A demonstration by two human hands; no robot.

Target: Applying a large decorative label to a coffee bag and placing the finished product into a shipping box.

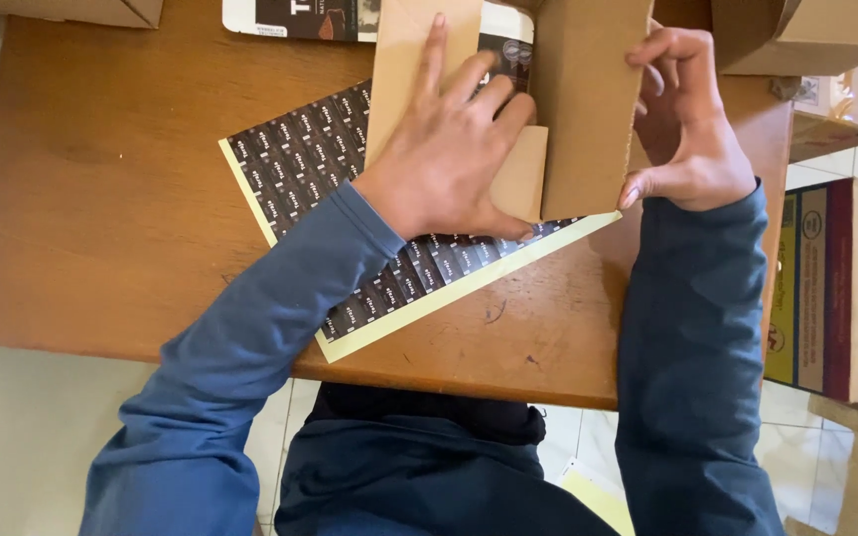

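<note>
Head view, my left hand [449, 159] pressed flat with fingers spread wide on a cardboard box [588, 99], my right hand [687, 129] gripping the box's right wall, box resting on a dark label sheet [300, 164], wooden table [101, 199] beneath.

The small folded cardboard box [558, 99] at the far middle is plain light brown, and its flap has a little dark printed patch. Under it lies a flat rectangular sticker sheet [350, 189], which is black with many rows of small pale labels and has a pale yellow border. The wooden table [101, 179] is warm orange-brown with a few dark marks. Both long sleeves [250, 347] are dusty blue. At the right, a big carton [826, 288] shows yellow, green and dark red bands beside plain tan. The tiled floor [12, 427] is off-white. At the far edge, a flat package [300, 18] is dark brown with white.
</note>
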